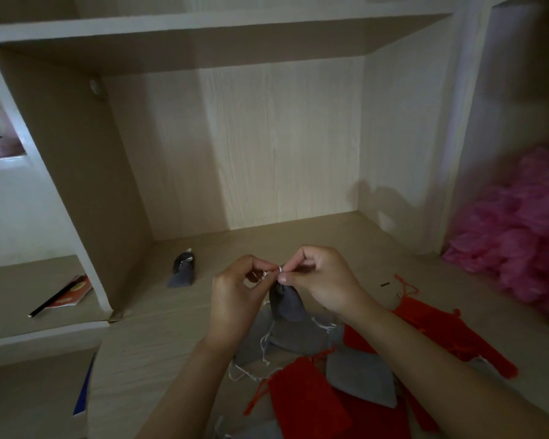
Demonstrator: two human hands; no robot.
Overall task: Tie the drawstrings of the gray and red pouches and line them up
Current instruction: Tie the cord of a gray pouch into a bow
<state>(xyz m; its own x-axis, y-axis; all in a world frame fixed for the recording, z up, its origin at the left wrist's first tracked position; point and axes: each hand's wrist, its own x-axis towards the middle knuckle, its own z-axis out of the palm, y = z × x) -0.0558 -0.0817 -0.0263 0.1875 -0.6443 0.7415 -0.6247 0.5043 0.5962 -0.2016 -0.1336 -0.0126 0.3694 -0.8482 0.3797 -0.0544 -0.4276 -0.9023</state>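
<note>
The task looks to be in its early part. Both hands work at the middle of the desk (159, 343). The left hand (235, 293) and the right hand (325, 280) each pinch the white drawstring (274, 272) at the neck of a gray pouch (286, 304), which hangs below the fingertips, its mouth gathered. I cannot tell whether the knot is done.

At ten o'clock from the hands, well apart, a finished gray pouch (182, 271) stands alone with its neck closed, seemingly the start of the line. From five to six o'clock lies a heap of loose gray pouches (358, 375) and red pouches (305, 400), flat, cords trailing, none tied as far as I can see. Most of the work remains, including all the red ones. Pink bags (520, 236) sit at three o'clock.
</note>
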